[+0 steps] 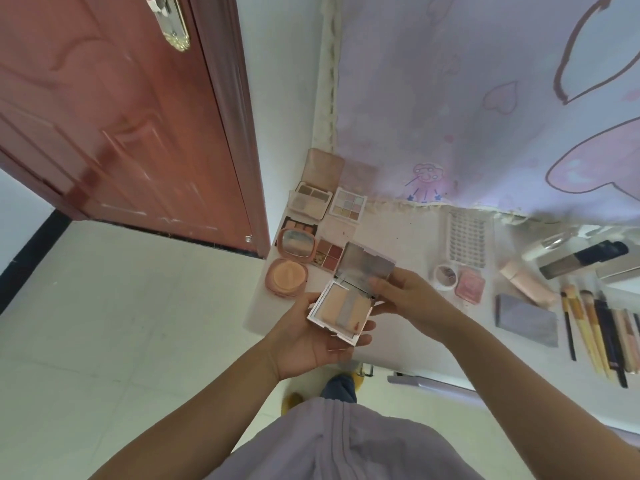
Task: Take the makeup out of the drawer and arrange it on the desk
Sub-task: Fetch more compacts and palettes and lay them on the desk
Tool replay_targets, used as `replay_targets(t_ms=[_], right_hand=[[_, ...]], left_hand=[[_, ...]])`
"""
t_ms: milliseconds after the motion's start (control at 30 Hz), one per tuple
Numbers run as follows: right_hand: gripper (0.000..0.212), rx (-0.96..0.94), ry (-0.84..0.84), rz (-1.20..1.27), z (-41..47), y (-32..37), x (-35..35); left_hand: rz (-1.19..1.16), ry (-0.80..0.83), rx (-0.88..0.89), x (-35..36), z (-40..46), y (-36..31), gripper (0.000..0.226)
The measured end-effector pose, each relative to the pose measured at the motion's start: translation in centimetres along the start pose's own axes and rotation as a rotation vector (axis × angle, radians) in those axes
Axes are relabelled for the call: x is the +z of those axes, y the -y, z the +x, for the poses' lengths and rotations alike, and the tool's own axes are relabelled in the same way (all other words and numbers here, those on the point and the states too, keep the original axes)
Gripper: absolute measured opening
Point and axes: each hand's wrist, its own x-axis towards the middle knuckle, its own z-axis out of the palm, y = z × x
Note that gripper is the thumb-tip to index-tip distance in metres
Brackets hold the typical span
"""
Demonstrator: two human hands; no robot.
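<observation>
A big red-brown wooden door [114, 126] stands at the far left. Next to it, the left end of the white desk [408, 237] already has open makeup cases set in neat rows: a beige case with brown powders [310, 199], a white case with 9 pale squares [348, 206], a round pink case with a mirror lid [298, 245] and its orange powder below, and a small case of dark red squares [327, 256].

In the middle, the person holds a square white powder case with a mirror lid [343, 311] up over the near edge of the desk. It is open. Inside I see a peach block and a grey-blue strip. The left hand [311, 336] is wrapped under the bottom half, fingers closed on it. The right hand [408, 299] pinches the case near its hinge.

To the right lie a white tray of lashes [467, 237], a little pink square box [469, 284], a grey flat case [526, 320], a dark bottle [585, 259] and a row of brushes [595, 334].

I think most of the job is done. This case is not yet set down. I cannot see the drawer.
</observation>
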Motion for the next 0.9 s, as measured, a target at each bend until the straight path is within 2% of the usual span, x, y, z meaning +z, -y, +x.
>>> replay_targets(t_ms=[67, 167, 233, 300, 433, 567, 667, 767, 900], right_hand=[[0.018, -0.022, -0.120, -0.060, 0.6, -0.1, 0.3], [0.019, -0.021, -0.202, -0.188, 1.4, -0.3, 0.2], [0.020, -0.016, -0.214, -0.227, 1.8, -0.4, 0.2], [0.021, -0.017, -0.213, -0.214, 2.0, -0.5, 0.1], [0.024, -0.009, -0.160, -0.113, 2.3, -0.7, -0.1], [0.023, 0.016, -0.118, -0.084, 2.8, -1.0, -0.2], [0.017, 0.068, -0.138, -0.092, 4.1, -1.9, -0.2], [0.013, 0.104, -0.186, -0.183, 5.7, -3.3, 0.5], [0.014, 0.106, -0.215, -0.235, 6.9, -4.3, 2.7]], left_hand=[[0.153, -0.141, 0.091, 0.1, 0.4, -0.1, 0.048], [0.675, -0.484, 0.331, 0.9, 1.3, 0.0, 0.049], [1.007, -0.548, 0.432, 1.2, 2.0, 0.2, 0.062], [1.141, -0.551, 0.461, 1.1, 2.7, 0.5, 0.069], [1.177, -0.546, 0.479, 0.4, 3.1, 0.4, 0.059], [1.115, -0.504, 0.467, 0.3, 2.8, 0.3, 0.058], [1.090, -0.606, 0.411, -0.1, 2.4, 0.5, 0.042], [0.858, -0.742, 0.265, -1.7, 1.5, 0.9, 0.044], [0.698, -0.765, 0.203, -3.4, 0.2, 1.3, 0.034]])
